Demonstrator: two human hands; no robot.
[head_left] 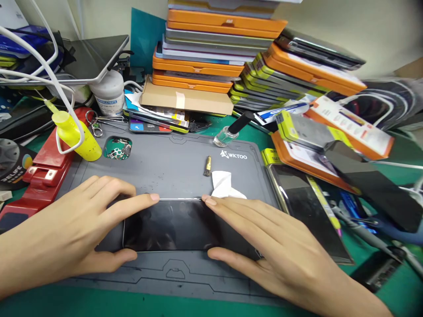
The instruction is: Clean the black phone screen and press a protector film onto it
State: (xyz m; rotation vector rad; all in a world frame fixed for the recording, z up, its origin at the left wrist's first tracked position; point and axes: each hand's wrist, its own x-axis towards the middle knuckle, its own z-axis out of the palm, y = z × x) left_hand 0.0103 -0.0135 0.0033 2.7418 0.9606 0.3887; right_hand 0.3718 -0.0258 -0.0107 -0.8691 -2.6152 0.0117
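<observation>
From here, the left hand (90,220) and right hand (280,237) each grip the phone (172,226) across its width, fingers on the far edge, thumbs on the near, seemingly to steady it flat on the mat (175,163).

Left hand (95,213) is showing its back; index finger (140,206) is reaching toward the right hand (277,229), thumb (114,259) is stretching out on the near side, the other fingers are bending beyond the index. Left forearm (24,255) is running off leftward behind the hand. Right hand is facing it, apart: fingers (251,222) are lying nearly straight, close together; right thumb (231,259) is extending nearer the body; right forearm (357,297) is slanting away behind.
</observation>
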